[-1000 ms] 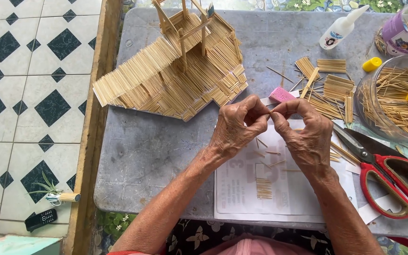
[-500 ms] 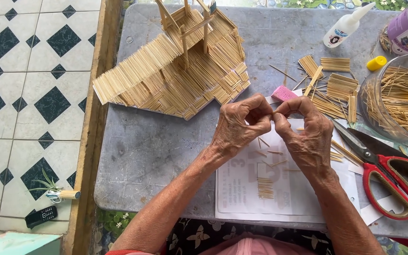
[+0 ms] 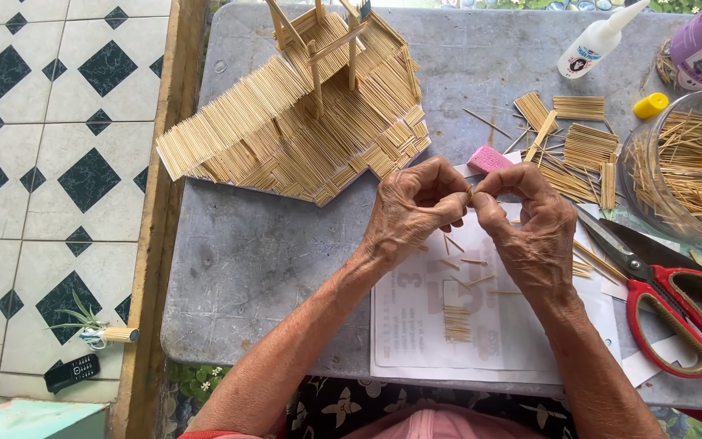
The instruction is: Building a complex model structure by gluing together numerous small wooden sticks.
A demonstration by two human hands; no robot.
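- The left hand point(image 3: 412, 213) and right hand point(image 3: 530, 223) meet fingertip to fingertip over the sheet point(image 3: 481, 333).
- Both pinch one tiny stick point(image 3: 470, 193) between them. It is too small to see well.
- The stick house point(image 3: 302, 114) sits at 10 o'clock from the hands.
- A pink block point(image 3: 489, 159) lies just past the fingers at 12 o'clock.
- Flat stick mats point(image 3: 578, 146) lie at 2 o'clock.
- The jar point(image 3: 676, 175) of sticks stands at 3 o'clock.
- Red scissors point(image 3: 676, 297) lie at 4 o'clock, near the right wrist.
- A glue bottle point(image 3: 599, 39) lies far off at 1 o'clock.
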